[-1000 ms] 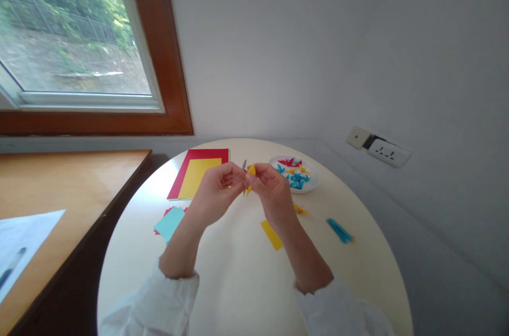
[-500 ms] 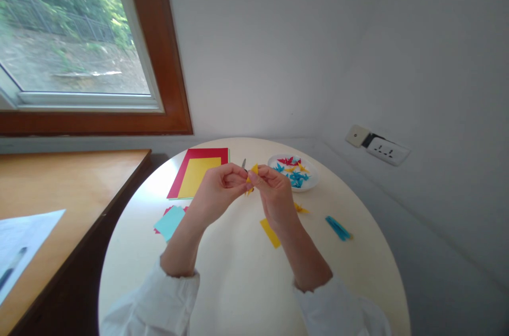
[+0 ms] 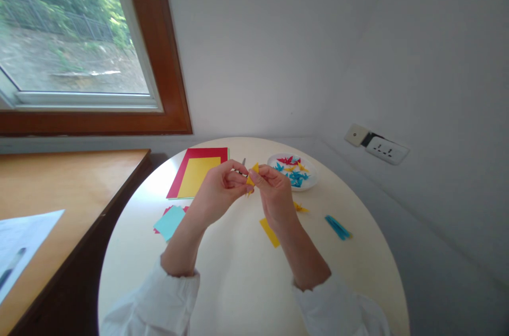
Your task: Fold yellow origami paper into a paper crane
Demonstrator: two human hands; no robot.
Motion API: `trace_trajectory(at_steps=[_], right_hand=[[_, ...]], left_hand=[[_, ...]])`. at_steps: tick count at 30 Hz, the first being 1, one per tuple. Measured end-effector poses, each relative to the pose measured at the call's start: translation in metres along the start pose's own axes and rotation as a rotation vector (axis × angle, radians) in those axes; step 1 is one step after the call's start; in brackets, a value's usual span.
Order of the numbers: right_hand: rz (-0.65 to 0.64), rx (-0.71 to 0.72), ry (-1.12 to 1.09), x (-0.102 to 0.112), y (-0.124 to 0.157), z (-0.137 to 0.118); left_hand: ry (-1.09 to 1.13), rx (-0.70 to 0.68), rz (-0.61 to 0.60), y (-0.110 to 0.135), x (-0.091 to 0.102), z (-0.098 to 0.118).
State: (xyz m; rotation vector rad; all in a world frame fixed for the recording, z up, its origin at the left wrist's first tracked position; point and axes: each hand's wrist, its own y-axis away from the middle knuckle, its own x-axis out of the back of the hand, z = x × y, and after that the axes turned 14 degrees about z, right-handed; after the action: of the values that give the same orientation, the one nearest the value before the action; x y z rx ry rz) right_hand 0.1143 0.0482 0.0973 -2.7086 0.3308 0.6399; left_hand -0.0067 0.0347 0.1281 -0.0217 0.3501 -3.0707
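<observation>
Above the middle of the round table, a small piece of yellow folded origami paper (image 3: 253, 173) is pinched between both my hands. My left hand (image 3: 217, 190) grips its lower left side with thumb and fingertips. On the right side, my right hand (image 3: 275, 190) presses it between thumb and curled fingers. The fingers hide part of its folds. Just behind the hands a pointed metal blade (image 3: 244, 161) shows; the rest of that tool is covered. Near my right wrist lie a yellow folded paper crane (image 3: 301, 208) and a flat yellow paper (image 3: 270, 232), both partly hidden.
A white plate (image 3: 314, 179) holds several red, blue and yellow paper cranes. Large red and yellow sheets (image 3: 194, 174) lie at the back left, small light-blue squares (image 3: 170, 222) before them. Blue folded strips (image 3: 338, 227) rest at right. A wooden desk (image 3: 99, 177) stands left.
The yellow folded paper has tilted slightly between my fingertips. My left fingers have shifted a little on it, while both hands stay in nearly the same place.
</observation>
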Motion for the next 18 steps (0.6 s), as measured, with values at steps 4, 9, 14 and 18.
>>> trace_trajectory(at_steps=[4,9,14,18], right_hand=[[0.009,-0.031,-0.028,0.0000,-0.0002,-0.0016],[0.000,-0.042,-0.058,-0.0007,0.0001,-0.0036],[0.025,-0.062,-0.060,-0.0003,-0.0009,-0.0017],[0.048,-0.120,-0.102,0.0010,-0.0027,0.0005]], left_hand=[[-0.003,0.008,-0.025,0.0002,-0.0010,-0.0005],[-0.025,-0.016,-0.024,0.0018,-0.0015,0.0014],[-0.078,-0.009,-0.028,0.0014,-0.0014,0.0009],[-0.106,0.010,-0.042,0.0001,-0.0013,-0.0019]])
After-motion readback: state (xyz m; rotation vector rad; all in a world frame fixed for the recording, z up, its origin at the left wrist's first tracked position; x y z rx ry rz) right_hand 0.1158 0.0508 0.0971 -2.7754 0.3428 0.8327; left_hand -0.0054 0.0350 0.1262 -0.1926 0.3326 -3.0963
